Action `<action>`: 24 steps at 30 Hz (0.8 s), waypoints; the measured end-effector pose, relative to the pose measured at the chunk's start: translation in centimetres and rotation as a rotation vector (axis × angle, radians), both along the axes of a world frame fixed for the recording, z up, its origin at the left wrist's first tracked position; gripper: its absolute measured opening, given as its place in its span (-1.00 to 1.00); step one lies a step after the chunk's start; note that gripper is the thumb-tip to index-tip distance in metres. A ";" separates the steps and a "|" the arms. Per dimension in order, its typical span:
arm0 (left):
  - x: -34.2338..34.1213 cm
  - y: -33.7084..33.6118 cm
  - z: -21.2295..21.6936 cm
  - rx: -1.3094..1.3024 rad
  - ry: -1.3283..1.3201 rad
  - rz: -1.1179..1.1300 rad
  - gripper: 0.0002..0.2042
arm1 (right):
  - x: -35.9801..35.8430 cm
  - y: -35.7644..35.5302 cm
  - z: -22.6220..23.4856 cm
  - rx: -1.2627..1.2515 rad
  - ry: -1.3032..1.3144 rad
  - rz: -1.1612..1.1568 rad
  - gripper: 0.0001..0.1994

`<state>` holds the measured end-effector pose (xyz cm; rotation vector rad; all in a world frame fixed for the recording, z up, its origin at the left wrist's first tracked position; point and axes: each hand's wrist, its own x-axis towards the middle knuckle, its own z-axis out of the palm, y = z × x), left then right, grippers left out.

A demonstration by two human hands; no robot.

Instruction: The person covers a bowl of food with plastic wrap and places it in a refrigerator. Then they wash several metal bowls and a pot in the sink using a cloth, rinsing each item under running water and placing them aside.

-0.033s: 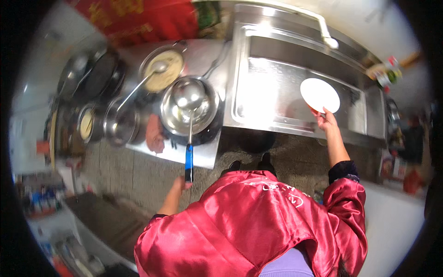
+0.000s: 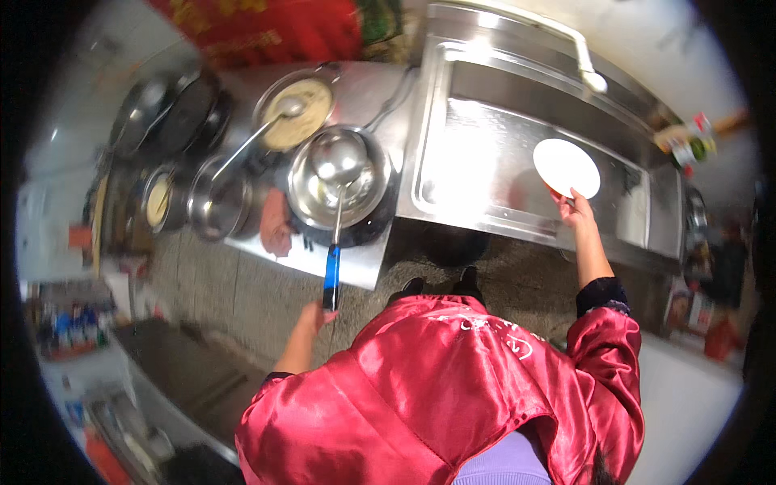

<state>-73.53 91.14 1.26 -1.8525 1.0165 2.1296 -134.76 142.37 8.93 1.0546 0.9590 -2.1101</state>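
At the left, my left hand (image 2: pixel 317 314) is closed round the black end of a ladle (image 2: pixel 333 267). Blue covers part of the ladle's handle, and its round steel head rests in or just above a steel pan (image 2: pixel 302 184) on the counter; contact is unclear. My right hand (image 2: pixel 575 212) grips the near edge of a white oval plate (image 2: pixel 566 167), holding it up over the steel sink (image 2: pixel 477 212). The fingers under the plate are partly hidden.
Left of the pan stand a pot of pale food (image 2: pixel 305 136) with a spoon in it, a steel bowl (image 2: pixel 218 214), and dark pans (image 2: pixel 190 121). A crumpled reddish cloth (image 2: pixel 276 226) lies on the counter (image 2: pixel 356 271). A white tap (image 2: pixel 594 81) hangs over the sink.
The whole view has shifted slightly, with the counter and sink a little higher and further right. Both hands keep their holds on the ladle and the plate.
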 end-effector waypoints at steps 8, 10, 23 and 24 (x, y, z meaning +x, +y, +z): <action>-9.8 9.9 25.1 -0.284 0.278 0.082 -0.36 | -12.4 3.3 -16.4 0.006 0.031 -0.139 -0.68; -12.3 12.0 27.9 -0.648 0.003 -0.248 -0.34 | -13.6 4.1 -19.0 0.003 0.056 -0.095 -0.67; -16.7 18.2 22.8 -1.217 -0.582 -0.707 -0.60 | -10.3 4.1 -13.2 0.480 0.169 0.165 -0.59; -16.4 18.5 23.0 -1.155 -0.457 -0.716 -0.59 | -9.9 4.3 -12.8 0.552 0.177 0.131 -0.58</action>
